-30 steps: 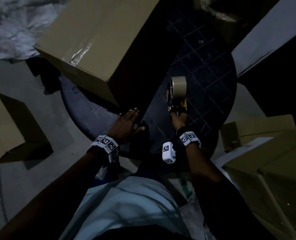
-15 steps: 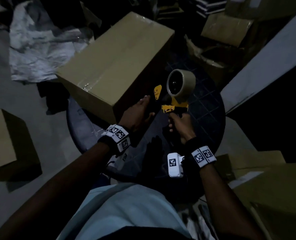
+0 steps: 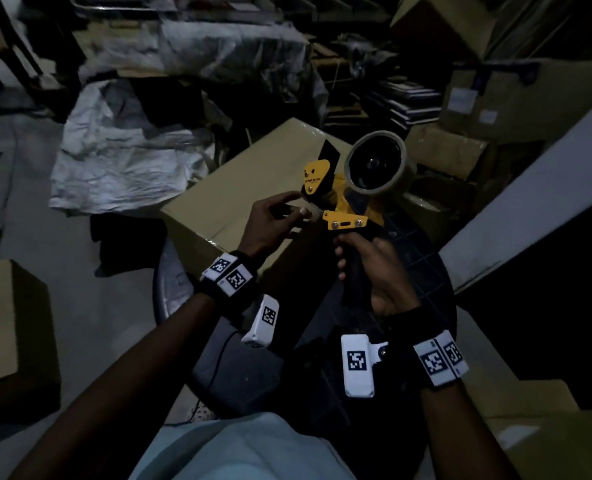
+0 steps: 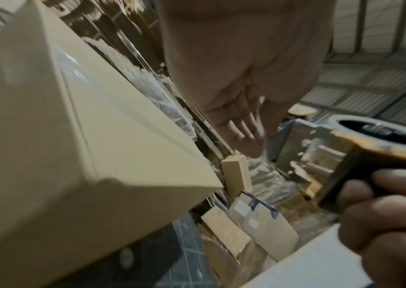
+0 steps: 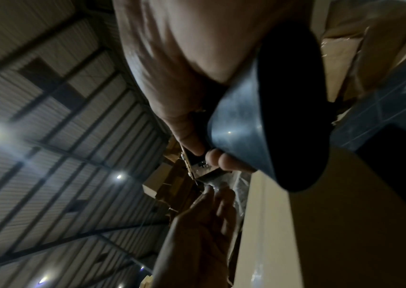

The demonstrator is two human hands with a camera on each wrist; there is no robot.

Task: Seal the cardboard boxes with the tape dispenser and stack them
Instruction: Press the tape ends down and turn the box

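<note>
Tape dispenser: yellow metal tape dispenser (image 3: 339,202) with a black handle and a roll of brown packing tape (image 3: 377,164), held upright in the air at the centre of the scene, above the near right edge of the box.
Right hand: right hand (image 3: 374,271) wraps its fingers around the black handle, roll at the far end.
Left hand: left hand (image 3: 270,223) reaches in from the left, fingertips at the dispenser's front end by the yellow plate; fingers extended with thumb and forefinger close together. Whether they pinch the tape end, I cannot tell.
Box: large brown cardboard box (image 3: 239,199) lies just beyond the hands on a dark round table with a grid pattern (image 3: 422,258), clear tape shining along its top seam.
Other boxes: one brown cardboard box (image 3: 10,327) on the floor at near left; more cardboard boxes (image 3: 547,441) at near right.
Far left: crumpled white plastic sheet (image 3: 121,157) on the floor.
</note>
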